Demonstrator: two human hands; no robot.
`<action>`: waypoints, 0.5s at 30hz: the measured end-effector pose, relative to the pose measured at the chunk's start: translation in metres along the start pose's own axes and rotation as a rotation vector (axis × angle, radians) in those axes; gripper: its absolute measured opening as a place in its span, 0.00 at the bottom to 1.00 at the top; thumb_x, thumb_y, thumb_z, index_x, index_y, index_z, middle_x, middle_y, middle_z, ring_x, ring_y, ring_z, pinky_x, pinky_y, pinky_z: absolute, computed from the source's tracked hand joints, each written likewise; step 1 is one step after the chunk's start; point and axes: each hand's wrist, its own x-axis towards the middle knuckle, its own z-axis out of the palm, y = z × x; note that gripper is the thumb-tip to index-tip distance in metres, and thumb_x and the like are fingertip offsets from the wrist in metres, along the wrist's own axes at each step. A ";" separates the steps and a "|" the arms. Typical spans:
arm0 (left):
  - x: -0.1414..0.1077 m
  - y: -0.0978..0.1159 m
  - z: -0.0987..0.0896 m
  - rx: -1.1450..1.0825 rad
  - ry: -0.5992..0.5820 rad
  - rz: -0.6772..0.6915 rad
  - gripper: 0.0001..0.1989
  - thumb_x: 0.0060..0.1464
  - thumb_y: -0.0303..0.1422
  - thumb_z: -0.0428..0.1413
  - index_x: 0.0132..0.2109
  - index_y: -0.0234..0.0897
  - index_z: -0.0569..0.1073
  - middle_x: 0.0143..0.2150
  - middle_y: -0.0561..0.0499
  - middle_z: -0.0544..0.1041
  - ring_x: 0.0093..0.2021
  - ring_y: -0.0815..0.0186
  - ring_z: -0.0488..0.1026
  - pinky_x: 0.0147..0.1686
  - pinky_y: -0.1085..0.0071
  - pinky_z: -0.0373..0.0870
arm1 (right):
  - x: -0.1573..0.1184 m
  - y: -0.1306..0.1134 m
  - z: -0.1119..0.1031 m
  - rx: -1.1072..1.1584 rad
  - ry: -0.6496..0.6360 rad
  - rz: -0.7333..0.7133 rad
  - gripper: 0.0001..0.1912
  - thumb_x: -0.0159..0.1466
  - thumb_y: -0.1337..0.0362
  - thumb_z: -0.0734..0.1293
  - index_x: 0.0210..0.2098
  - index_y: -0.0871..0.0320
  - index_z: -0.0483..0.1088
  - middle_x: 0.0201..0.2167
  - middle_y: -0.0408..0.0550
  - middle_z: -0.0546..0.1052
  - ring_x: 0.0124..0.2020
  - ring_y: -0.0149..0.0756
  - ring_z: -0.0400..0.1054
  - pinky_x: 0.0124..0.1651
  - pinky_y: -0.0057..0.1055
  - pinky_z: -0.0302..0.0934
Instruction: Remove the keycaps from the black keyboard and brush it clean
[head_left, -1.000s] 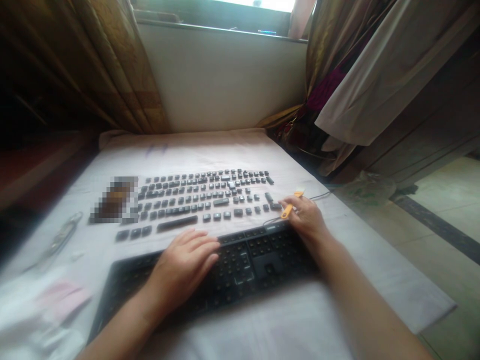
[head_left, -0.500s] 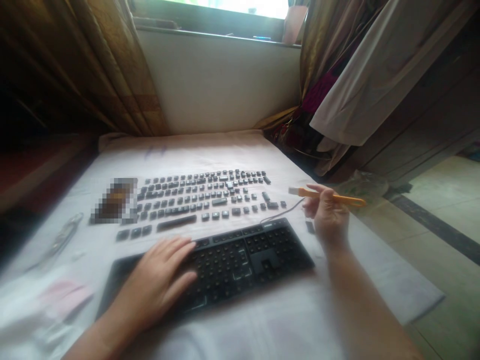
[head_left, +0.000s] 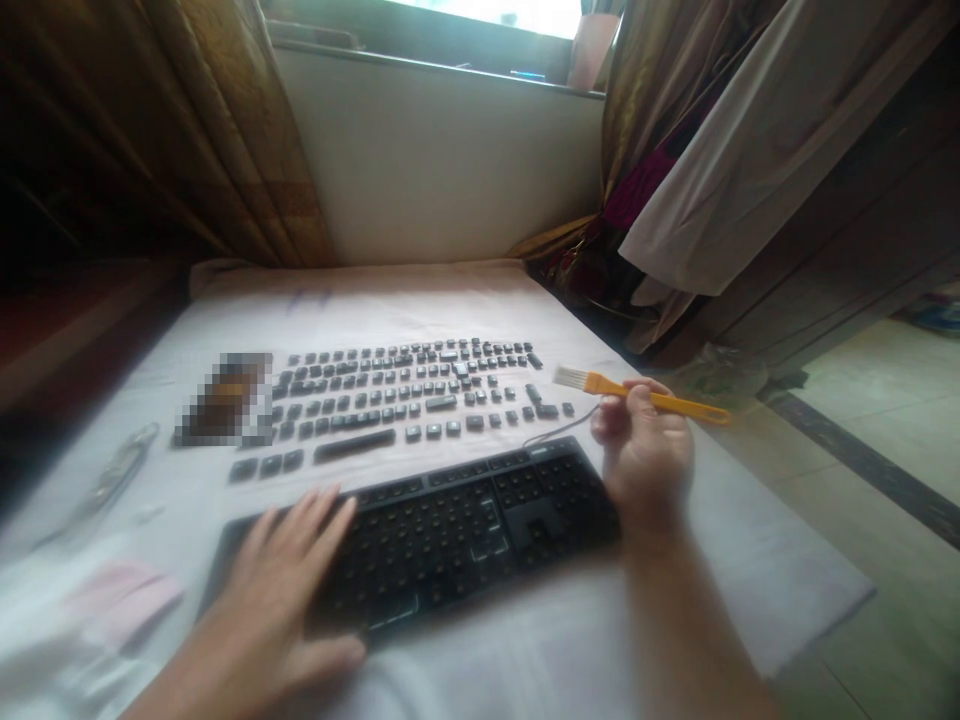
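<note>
Yellow brush point(head_left: 613, 387), right of frame centre, pinched between thumb and fingers of the right hand point(head_left: 649, 440). Brush's long axis near level: bristles point left, handle end right and slightly lower. Keyboard point(head_left: 450, 540), lower centre, lies below and left of this grip, long axis climbing from lower left toward the right; right hand nearer its right end. Left hand point(head_left: 289, 580), fingers spread, over its left end. Loose keycaps point(head_left: 440, 404) in rows, mid-frame. Writing: pale mark point(head_left: 538, 450) on keyboard's upper right edge, illegible; keycap legends too small.
</note>
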 end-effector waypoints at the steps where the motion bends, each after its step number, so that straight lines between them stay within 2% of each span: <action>1: -0.002 -0.001 0.000 -0.005 0.000 0.007 0.61 0.45 0.65 0.59 0.77 0.46 0.42 0.75 0.38 0.57 0.71 0.39 0.61 0.69 0.44 0.51 | -0.001 0.005 0.000 -0.010 0.003 0.012 0.22 0.57 0.44 0.74 0.36 0.53 0.67 0.21 0.35 0.71 0.17 0.25 0.63 0.21 0.23 0.57; 4: -0.003 -0.003 -0.003 -0.028 -0.016 0.005 0.64 0.43 0.66 0.60 0.77 0.46 0.41 0.75 0.38 0.56 0.71 0.39 0.59 0.70 0.44 0.49 | -0.003 0.019 -0.002 -0.109 -0.034 0.079 0.26 0.55 0.40 0.74 0.34 0.54 0.66 0.19 0.34 0.69 0.16 0.25 0.61 0.20 0.23 0.55; 8: -0.003 -0.002 -0.005 -0.042 -0.060 0.018 0.62 0.45 0.63 0.61 0.77 0.47 0.41 0.76 0.40 0.55 0.72 0.39 0.58 0.70 0.45 0.48 | -0.008 0.021 -0.008 -0.212 -0.191 0.151 0.26 0.50 0.42 0.78 0.30 0.57 0.73 0.16 0.37 0.70 0.17 0.28 0.63 0.20 0.26 0.58; 12: -0.005 0.004 -0.003 -0.034 -0.055 -0.057 0.65 0.41 0.63 0.64 0.77 0.45 0.42 0.77 0.39 0.53 0.73 0.40 0.56 0.72 0.47 0.40 | -0.011 0.016 -0.011 -0.359 -0.409 0.191 0.25 0.52 0.41 0.77 0.30 0.58 0.77 0.18 0.42 0.75 0.19 0.32 0.67 0.24 0.29 0.63; 15: -0.005 0.010 -0.001 -0.053 -0.038 -0.089 0.64 0.41 0.62 0.64 0.77 0.46 0.43 0.77 0.41 0.53 0.73 0.41 0.56 0.73 0.47 0.39 | -0.012 0.018 -0.012 -0.460 -0.515 0.159 0.26 0.54 0.39 0.75 0.32 0.57 0.78 0.20 0.44 0.77 0.21 0.34 0.69 0.26 0.31 0.66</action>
